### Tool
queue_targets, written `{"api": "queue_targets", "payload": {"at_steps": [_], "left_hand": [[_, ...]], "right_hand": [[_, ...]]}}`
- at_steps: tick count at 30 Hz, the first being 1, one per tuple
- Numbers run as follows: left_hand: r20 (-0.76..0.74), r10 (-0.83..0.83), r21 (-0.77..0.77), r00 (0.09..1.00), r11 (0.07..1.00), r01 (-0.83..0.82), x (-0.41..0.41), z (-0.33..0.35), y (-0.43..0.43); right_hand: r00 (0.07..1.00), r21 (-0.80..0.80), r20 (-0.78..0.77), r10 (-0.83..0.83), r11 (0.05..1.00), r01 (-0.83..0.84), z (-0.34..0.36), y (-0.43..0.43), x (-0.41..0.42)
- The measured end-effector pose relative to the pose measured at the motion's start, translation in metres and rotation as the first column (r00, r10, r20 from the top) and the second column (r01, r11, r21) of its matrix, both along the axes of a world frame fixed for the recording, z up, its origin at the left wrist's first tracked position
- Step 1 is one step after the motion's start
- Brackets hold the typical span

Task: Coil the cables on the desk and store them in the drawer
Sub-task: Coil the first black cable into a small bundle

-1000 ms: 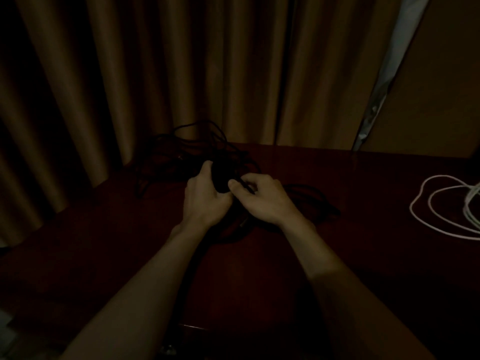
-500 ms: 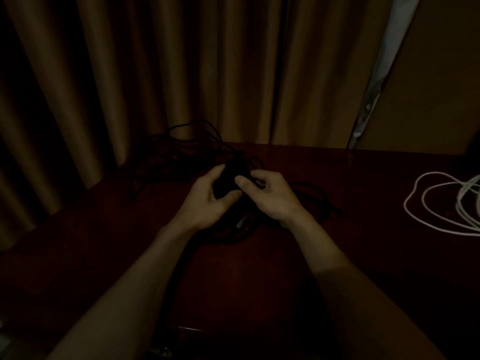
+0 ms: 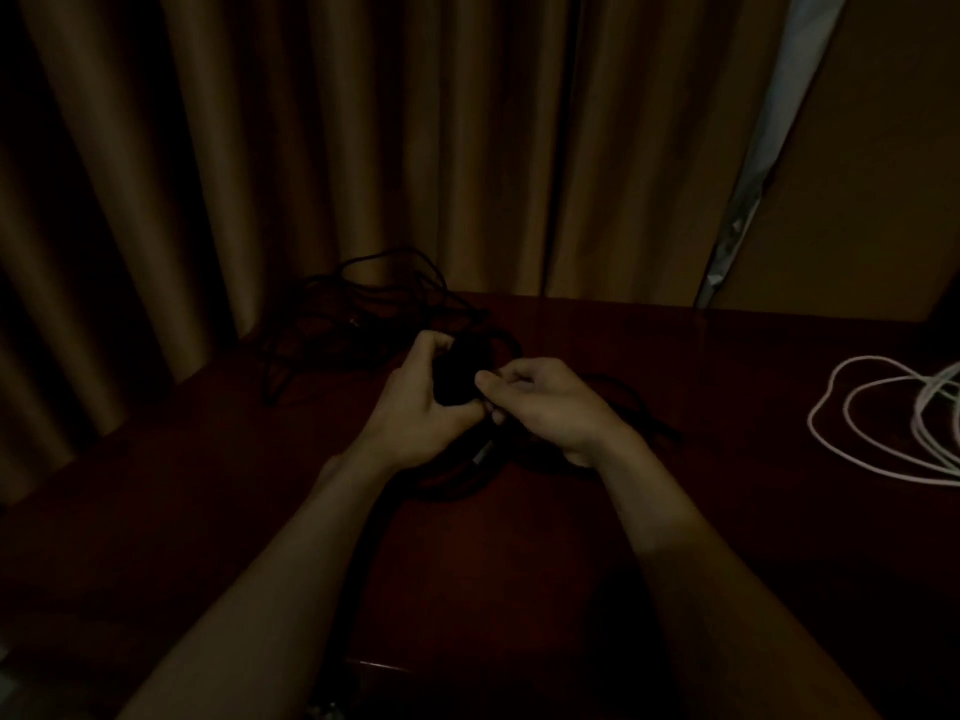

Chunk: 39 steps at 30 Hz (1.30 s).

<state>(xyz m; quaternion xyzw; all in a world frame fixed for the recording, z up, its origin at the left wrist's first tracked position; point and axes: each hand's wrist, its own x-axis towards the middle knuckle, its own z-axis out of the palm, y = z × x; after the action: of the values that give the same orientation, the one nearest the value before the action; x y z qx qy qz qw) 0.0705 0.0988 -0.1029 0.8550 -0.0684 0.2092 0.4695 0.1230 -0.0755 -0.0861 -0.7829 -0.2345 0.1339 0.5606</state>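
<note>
From the head camera, your left hand [image 3: 415, 407] has its fingers curled tight round a dark wad of black cable [image 3: 460, 374], held just above the desk [image 3: 571, 589] at centre. Your right hand [image 3: 553, 407] touches the left, thumb and fingers nearly closed, pinching a strand of the same cable; the dim light hides the exact contact. More loops lie under both wrists. A loose black tangle [image 3: 363, 314] sits at 10 o'clock by the curtain [image 3: 363, 148]. A white cable [image 3: 857, 449] lies well apart at 3 o'clock.
</note>
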Motion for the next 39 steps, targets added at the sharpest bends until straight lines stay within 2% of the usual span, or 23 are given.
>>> {"api": "queue_targets", "payload": {"at_steps": [3, 5, 9, 13, 18, 20, 22, 23, 25, 28, 31, 34, 39], "left_hand": [[0.048, -0.002, 0.082, 0.999, 0.997, -0.002, 0.0, 0.0, 0.0], [0.08, 0.028, 0.118, 0.996, 0.992, -0.038, 0.002, -0.002, 0.002], [0.096, 0.123, 0.122, 0.988, 0.983, -0.135, 0.005, -0.003, 0.001], [0.119, 0.206, 0.087, 0.971, 0.972, -0.217, 0.008, -0.004, 0.0], [0.19, 0.275, 0.154, 0.942, 0.94, -0.305, 0.01, -0.007, 0.002], [0.232, 0.293, 0.121, 0.927, 0.937, -0.327, 0.01, -0.007, 0.0], [0.254, 0.321, 0.131, 0.912, 0.923, -0.361, 0.013, -0.007, 0.001], [0.244, 0.341, 0.162, 0.908, 0.909, -0.385, 0.014, -0.008, 0.001], [0.204, 0.358, 0.227, 0.911, 0.888, -0.4, 0.013, -0.008, -0.002], [0.092, 0.239, 0.229, 0.967, 0.94, -0.254, 0.008, -0.003, -0.011], [-0.055, 0.089, 0.165, 0.994, 0.983, -0.079, 0.003, 0.0, -0.011], [0.02, 0.035, 0.069, 0.999, 0.997, -0.037, 0.003, -0.001, -0.005], [0.031, 0.073, -0.134, 0.997, 0.989, -0.068, 0.002, -0.002, 0.007]], "right_hand": [[0.997, -0.075, 0.061, -0.043, 0.996, 0.048, 0.002, 0.0, 0.002], [0.982, -0.172, 0.167, -0.085, 0.979, 0.113, 0.004, 0.0, 0.003], [0.938, -0.252, 0.315, -0.143, 0.941, 0.228, 0.006, 0.008, -0.004], [0.911, -0.342, 0.375, -0.171, 0.888, 0.307, 0.009, 0.012, -0.006], [0.881, -0.463, 0.414, -0.229, 0.78, 0.42, 0.012, 0.016, -0.012], [0.926, -0.39, 0.335, -0.175, 0.869, 0.305, 0.014, 0.015, -0.011], [0.981, -0.214, 0.178, -0.079, 0.97, 0.116, 0.012, 0.019, -0.016], [0.985, -0.141, 0.159, -0.063, 0.986, 0.086, 0.007, 0.024, -0.017], [0.968, -0.052, 0.215, -0.126, 0.989, 0.14, -0.005, 0.034, -0.017], [0.929, 0.054, 0.267, -0.254, 0.967, 0.249, -0.013, 0.037, -0.013], [0.909, 0.075, 0.306, -0.284, 0.959, 0.274, -0.011, 0.027, -0.009], [0.91, 0.059, 0.31, -0.275, 0.961, 0.27, -0.009, 0.017, -0.003], [0.942, 0.05, 0.314, -0.12, 0.993, 0.11, -0.007, 0.006, -0.002]]}}
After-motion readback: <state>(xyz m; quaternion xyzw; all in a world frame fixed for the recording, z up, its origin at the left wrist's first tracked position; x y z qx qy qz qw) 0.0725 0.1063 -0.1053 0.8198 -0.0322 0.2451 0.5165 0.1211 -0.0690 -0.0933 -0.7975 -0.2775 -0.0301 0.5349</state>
